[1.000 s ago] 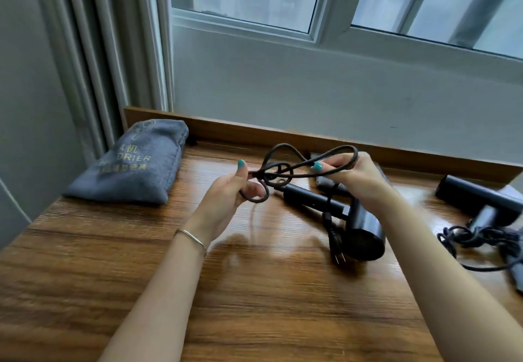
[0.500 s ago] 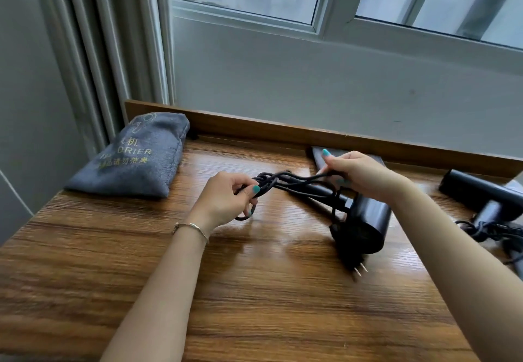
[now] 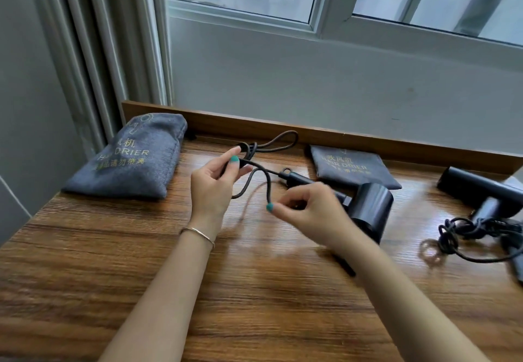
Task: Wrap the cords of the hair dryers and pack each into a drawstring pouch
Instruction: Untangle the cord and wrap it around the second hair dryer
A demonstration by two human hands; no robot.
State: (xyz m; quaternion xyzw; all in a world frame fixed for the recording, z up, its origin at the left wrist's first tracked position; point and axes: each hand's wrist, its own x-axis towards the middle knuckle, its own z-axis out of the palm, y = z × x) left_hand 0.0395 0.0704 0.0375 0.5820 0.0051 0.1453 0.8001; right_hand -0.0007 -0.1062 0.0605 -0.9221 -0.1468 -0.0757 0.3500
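The left hand pinches gathered loops of the black cord between thumb and fingers, one loop rising beyond its fingertips; the right hand has its fingers curled around a lower stretch of the same cord, just beside the hair dryer; that dryer lies on the wooden counter, its handle reaching back between the hands and its barrel just right of the right hand; a filled grey pouch lies well to the left of the left hand; a flat pouch lies beyond the right hand; a second dryer with a tangled cord sits far right.
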